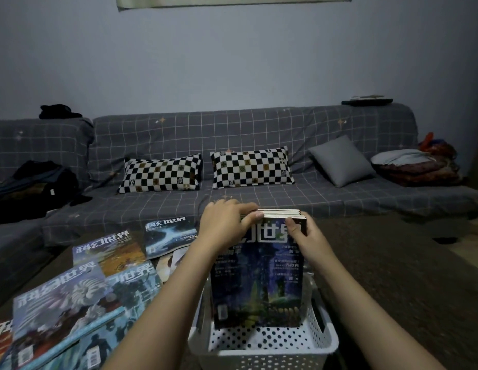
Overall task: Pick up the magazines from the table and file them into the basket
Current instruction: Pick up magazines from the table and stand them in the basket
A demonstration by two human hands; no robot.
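Observation:
A white perforated basket stands at the table's near edge. A stack of magazines stands upright inside it, the front one with a dark blue cover. My left hand grips the stack's top left corner, thumb on the front cover. My right hand grips its top right edge, thumb on the front cover too. Several more magazines lie spread flat on the table at the left: a grey-blue one, an orange one and a pale blue one.
A dark table carries the basket and magazines. Behind it runs a grey checked sofa with two black-and-white cushions, a grey cushion, dark clothes at left and folded blankets at right.

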